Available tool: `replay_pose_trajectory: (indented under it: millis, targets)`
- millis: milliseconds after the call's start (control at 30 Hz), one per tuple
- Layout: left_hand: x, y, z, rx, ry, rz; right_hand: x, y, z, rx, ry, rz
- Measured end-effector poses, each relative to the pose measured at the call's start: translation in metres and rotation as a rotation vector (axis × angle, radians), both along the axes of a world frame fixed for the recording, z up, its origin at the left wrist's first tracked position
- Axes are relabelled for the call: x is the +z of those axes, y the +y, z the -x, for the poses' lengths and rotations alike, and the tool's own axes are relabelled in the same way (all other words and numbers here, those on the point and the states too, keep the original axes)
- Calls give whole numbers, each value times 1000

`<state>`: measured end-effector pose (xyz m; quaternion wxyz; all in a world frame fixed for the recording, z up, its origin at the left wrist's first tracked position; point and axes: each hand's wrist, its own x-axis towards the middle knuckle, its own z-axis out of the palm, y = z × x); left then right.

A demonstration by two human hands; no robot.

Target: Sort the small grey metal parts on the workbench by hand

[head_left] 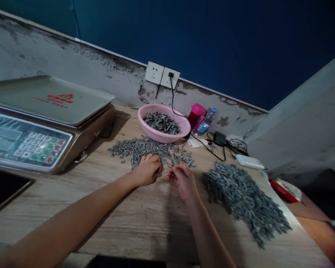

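My left hand (148, 171) rests on the table at the near edge of a heap of small grey pieces (128, 149), its fingers curled inward. What lies in those fingers, if anything, is hidden. Just to its right, my right hand (183, 180) pinches a thin, light-coloured stick-like tool (168, 166) between thumb and forefinger; its tip points toward the left hand. Larger loose grey strips (185, 158) lie beyond the right hand. Behind the heap stands a pink plastic basket (145, 128) holding dark grey curved strips (162, 123).
A big pile of grey pieces (242, 193) covers the table's right side. At left stand a weighing scale (80, 137) and a dark flat device (8, 190). Along the wall are a pink-lidded cup (195, 113), a water bottle (205, 123), a black adapter (219, 138) with cables and a white box (249, 162).
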<state>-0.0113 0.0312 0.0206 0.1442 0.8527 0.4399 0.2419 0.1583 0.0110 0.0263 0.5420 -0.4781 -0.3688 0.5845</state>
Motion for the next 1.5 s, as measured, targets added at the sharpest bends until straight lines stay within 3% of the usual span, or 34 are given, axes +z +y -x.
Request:
replay_pose_trajectory:
  millis: [200,400,533,767,900,1033,1367,1500]
  targets:
    - [-1,-3,-2,-165,-223,-1,-4,-2,3,87,78,29]
    - [5,-10,-8,13,-830,474,2,-4,7,110,192,-2]
    - [4,-15,-10,31,-1045,603,3,-8,9,121,99,-29]
    - [-4,-18,-16,-54,-1192,746,2,-8,11,115,19,-45]
    - [-7,-19,-18,-94,-1273,764,-2,-7,12,63,-189,-166]
    - [-7,-20,-20,-35,-1290,751,-4,-7,12,8,-394,-298]
    - [-12,-15,-19,37,-1473,858,3,-9,12,85,-264,-279]
    - [-8,-17,-17,54,-1265,714,3,-9,11,109,-329,-300]
